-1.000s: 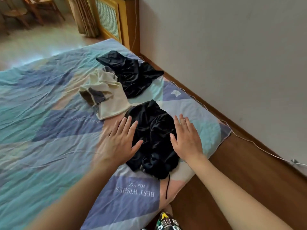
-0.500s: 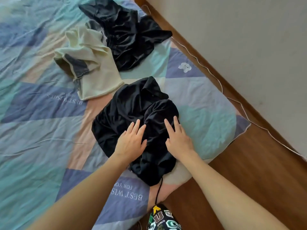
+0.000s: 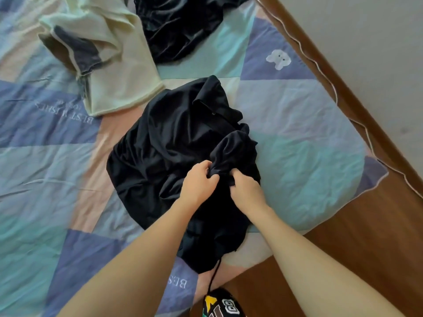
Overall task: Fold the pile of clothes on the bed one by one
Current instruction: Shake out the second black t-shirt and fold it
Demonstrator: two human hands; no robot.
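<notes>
A crumpled black garment (image 3: 174, 152) with a drawstring lies on the patchwork bed cover (image 3: 45, 179) near the bed's corner. Both hands sit side by side on its right part. My left hand (image 3: 199, 184) pinches a bunched fold of the black cloth. My right hand (image 3: 246, 191) grips the same bunch just to the right. Further back lie a cream garment with dark cuffs (image 3: 109, 60) and a second black garment (image 3: 180, 26), partly cut off by the top edge.
The bed's corner (image 3: 343, 191) ends at the right, with brown wooden floor (image 3: 343, 259) beyond it. A white wall (image 3: 377, 42) and a thin white cable (image 3: 332, 88) run along the floor. The black drawstring (image 3: 211, 280) hangs over the front edge.
Both hands went from flat and open on the black garment to closed on a bunch of its cloth. The view has tilted down and closer.
</notes>
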